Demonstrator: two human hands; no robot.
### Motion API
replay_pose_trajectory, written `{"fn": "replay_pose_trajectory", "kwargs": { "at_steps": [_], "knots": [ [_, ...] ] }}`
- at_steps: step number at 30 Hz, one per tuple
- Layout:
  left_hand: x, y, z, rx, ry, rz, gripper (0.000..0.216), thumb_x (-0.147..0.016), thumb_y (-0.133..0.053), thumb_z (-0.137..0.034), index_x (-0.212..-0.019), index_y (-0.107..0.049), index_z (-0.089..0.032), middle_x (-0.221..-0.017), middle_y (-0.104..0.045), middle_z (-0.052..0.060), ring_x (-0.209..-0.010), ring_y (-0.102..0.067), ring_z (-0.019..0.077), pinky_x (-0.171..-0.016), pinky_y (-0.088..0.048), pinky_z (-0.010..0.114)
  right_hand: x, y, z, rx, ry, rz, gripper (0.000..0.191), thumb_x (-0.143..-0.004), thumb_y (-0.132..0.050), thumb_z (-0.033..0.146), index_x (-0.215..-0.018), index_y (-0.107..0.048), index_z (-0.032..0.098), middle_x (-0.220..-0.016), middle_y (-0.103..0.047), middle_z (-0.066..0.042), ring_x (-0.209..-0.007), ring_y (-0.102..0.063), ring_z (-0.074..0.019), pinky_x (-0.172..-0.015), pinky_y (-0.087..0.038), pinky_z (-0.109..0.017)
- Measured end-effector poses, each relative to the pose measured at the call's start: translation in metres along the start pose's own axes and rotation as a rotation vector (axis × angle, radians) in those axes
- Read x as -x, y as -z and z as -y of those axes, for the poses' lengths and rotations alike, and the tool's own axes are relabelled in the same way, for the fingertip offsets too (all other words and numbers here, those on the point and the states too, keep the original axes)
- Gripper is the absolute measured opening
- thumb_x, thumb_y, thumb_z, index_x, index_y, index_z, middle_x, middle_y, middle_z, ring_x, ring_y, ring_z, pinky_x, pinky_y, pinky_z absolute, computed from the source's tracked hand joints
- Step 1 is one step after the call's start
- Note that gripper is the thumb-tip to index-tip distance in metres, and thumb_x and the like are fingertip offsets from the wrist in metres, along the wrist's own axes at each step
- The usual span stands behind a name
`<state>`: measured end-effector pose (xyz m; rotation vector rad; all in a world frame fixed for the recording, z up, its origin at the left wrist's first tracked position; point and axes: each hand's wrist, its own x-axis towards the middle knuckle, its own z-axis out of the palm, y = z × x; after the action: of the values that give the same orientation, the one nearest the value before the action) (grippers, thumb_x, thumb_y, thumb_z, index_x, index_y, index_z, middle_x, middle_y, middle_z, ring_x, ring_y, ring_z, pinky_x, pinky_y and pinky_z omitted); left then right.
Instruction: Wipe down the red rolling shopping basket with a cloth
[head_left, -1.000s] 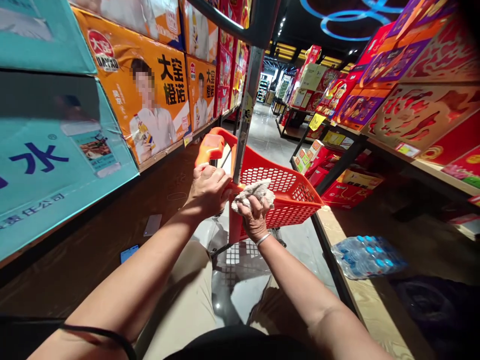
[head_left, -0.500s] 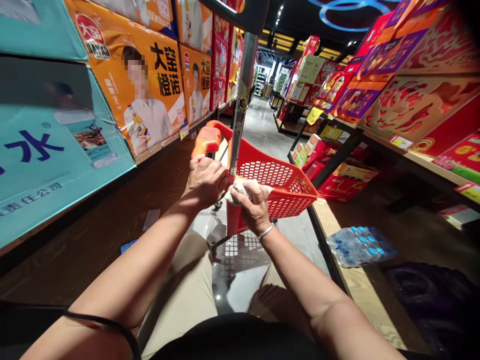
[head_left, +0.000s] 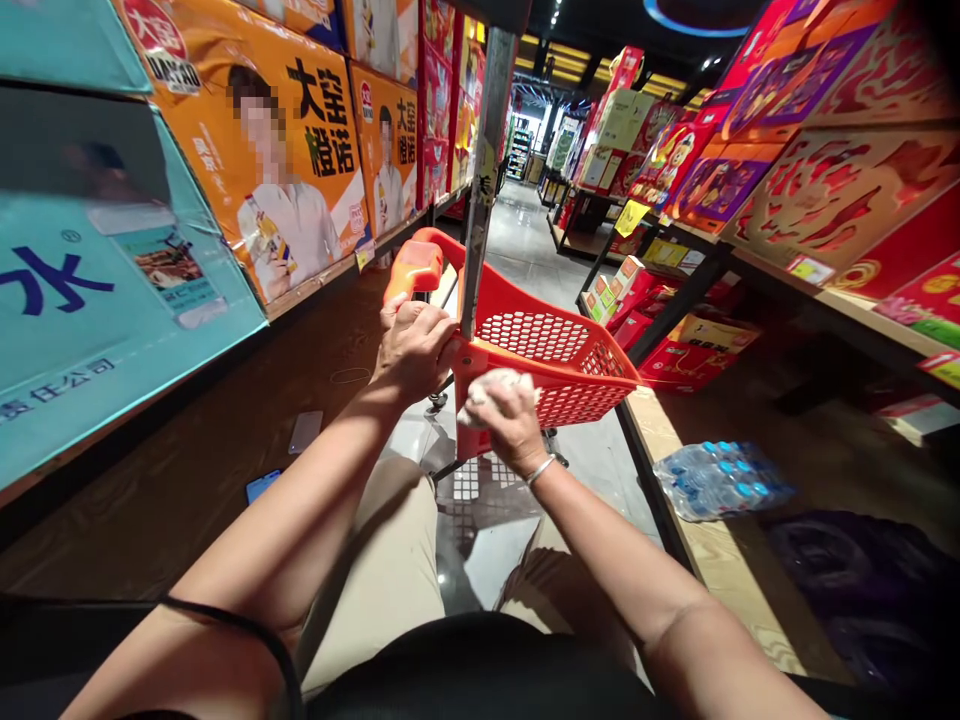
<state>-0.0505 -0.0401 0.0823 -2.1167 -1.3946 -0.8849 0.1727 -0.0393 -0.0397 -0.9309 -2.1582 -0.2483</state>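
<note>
A red plastic shopping cart (head_left: 559, 365) stands in the aisle right in front of me. My left hand (head_left: 411, 347) is closed around the cart's near rim, beside its orange handle grip (head_left: 411, 270). My right hand (head_left: 504, 420) clutches a crumpled whitish cloth (head_left: 484, 386) and presses it against the cart's near outer wall, just below the rim. A thin bracelet circles my right wrist.
Orange and teal drink cartons (head_left: 300, 160) fill the left shelf, red gift boxes (head_left: 825, 180) the right one. A pack of water bottles (head_left: 716, 480) lies on the low right shelf. A phone (head_left: 260, 486) and a card (head_left: 306, 431) rest on the dark left shelf. A grey post (head_left: 480, 170) rises by the cart.
My right hand with the cloth has slid from the cart's rim down onto its near wall. My left hand has kept its hold on the rim.
</note>
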Motion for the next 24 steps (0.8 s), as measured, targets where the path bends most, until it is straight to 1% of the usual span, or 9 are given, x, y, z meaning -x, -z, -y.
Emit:
{"fn": "replay_pose_trajectory", "kwargs": {
  "at_steps": [3,5,7,11,15,17,20,22,24],
  "knots": [
    [0.001,-0.004,-0.009,0.034,0.070,-0.013,0.028,-0.099,-0.048,-0.032,-0.122,-0.059,-0.020,-0.128,-0.066,0.009,-0.125,-0.050,0.0264,-0.121,-0.018,0.055,-0.052,0.032,-0.009,-0.004,-0.044,-0.138,0.049,-0.090,-0.064,0.016,-0.132,-0.065,0.042,-0.145,-0.052,-0.003,-0.137,-0.043,-0.0302,-0.121,-0.030,-0.056],
    [0.002,-0.007,-0.016,0.035,0.153,-0.023,0.027,-0.100,-0.048,-0.031,-0.123,-0.056,-0.019,-0.129,-0.065,0.010,-0.131,-0.048,0.0257,-0.124,-0.014,0.057,-0.075,0.038,-0.018,-0.044,-0.004,-0.093,0.056,-0.087,-0.063,0.014,-0.138,-0.061,0.035,-0.149,-0.049,-0.007,-0.138,-0.043,-0.0316,-0.118,-0.035,-0.055],
    [0.005,-0.011,-0.021,0.006,0.191,0.007,0.025,-0.103,-0.044,-0.033,-0.122,-0.055,-0.020,-0.131,-0.064,0.008,-0.138,-0.043,0.0244,-0.125,-0.013,0.058,-0.082,0.035,-0.029,-0.103,0.044,-0.032,0.058,-0.083,-0.063,0.014,-0.138,-0.061,0.033,-0.144,-0.052,-0.007,-0.131,-0.049,-0.0298,-0.111,-0.042,-0.052],
    [0.007,-0.018,-0.020,-0.074,0.199,0.065,0.030,-0.106,-0.037,-0.040,-0.124,-0.055,-0.024,-0.142,-0.059,0.004,-0.149,-0.032,0.0214,-0.127,-0.013,0.058,-0.055,0.027,-0.067,-0.077,0.007,-0.031,0.050,-0.085,-0.061,0.016,-0.132,-0.064,0.030,-0.139,-0.058,-0.008,-0.127,-0.054,-0.0278,-0.106,-0.044,-0.050],
    [0.003,-0.021,-0.017,-0.103,0.214,0.108,0.028,-0.102,-0.043,-0.029,-0.126,-0.058,-0.026,-0.148,-0.056,0.001,-0.155,-0.025,0.0192,-0.130,-0.009,0.052,-0.011,0.037,-0.124,0.073,-0.132,-0.030,0.044,-0.083,-0.062,0.018,-0.126,-0.070,0.025,-0.133,-0.064,-0.017,-0.123,-0.058,-0.0315,-0.097,-0.043,-0.051],
    [0.000,-0.021,-0.016,-0.094,0.203,0.115,0.030,-0.101,-0.042,-0.025,-0.126,-0.059,-0.027,-0.149,-0.055,0.000,-0.156,-0.024,0.0188,-0.131,-0.008,0.051,-0.003,0.043,-0.140,0.126,-0.203,-0.047,0.037,-0.086,-0.063,0.023,-0.122,-0.072,0.026,-0.129,-0.065,-0.018,-0.119,-0.059,-0.0311,-0.093,-0.042,-0.051],
    [-0.004,-0.020,-0.020,-0.102,0.214,0.151,0.034,-0.104,-0.035,-0.031,-0.131,-0.057,-0.026,-0.153,-0.051,0.000,-0.158,-0.020,0.0201,-0.131,-0.007,0.052,-0.014,0.042,-0.131,0.098,-0.187,-0.004,0.038,-0.090,-0.060,0.027,-0.127,-0.068,0.024,-0.124,-0.066,-0.018,-0.117,-0.060,-0.0291,-0.094,-0.041,-0.049],
    [-0.006,-0.018,-0.028,-0.135,0.277,0.176,0.039,-0.105,-0.033,-0.034,-0.138,-0.052,-0.023,-0.161,-0.041,0.002,-0.159,-0.016,0.0231,-0.131,-0.005,0.052,-0.034,0.036,-0.107,0.026,-0.138,0.007,0.048,-0.090,-0.059,0.024,-0.137,-0.061,0.019,-0.126,-0.064,-0.019,-0.118,-0.059,-0.0289,-0.097,-0.041,-0.049],
    [-0.009,-0.016,-0.041,-0.155,0.303,0.180,0.045,-0.105,-0.033,-0.034,-0.146,-0.046,-0.021,-0.167,-0.031,0.003,-0.159,-0.014,0.0251,-0.130,-0.003,0.050,-0.055,0.027,-0.081,-0.046,-0.123,-0.035,0.064,-0.085,-0.059,0.020,-0.148,-0.048,0.015,-0.133,-0.060,-0.019,-0.121,-0.057,-0.0304,-0.099,-0.043,-0.049]
  ]
}}
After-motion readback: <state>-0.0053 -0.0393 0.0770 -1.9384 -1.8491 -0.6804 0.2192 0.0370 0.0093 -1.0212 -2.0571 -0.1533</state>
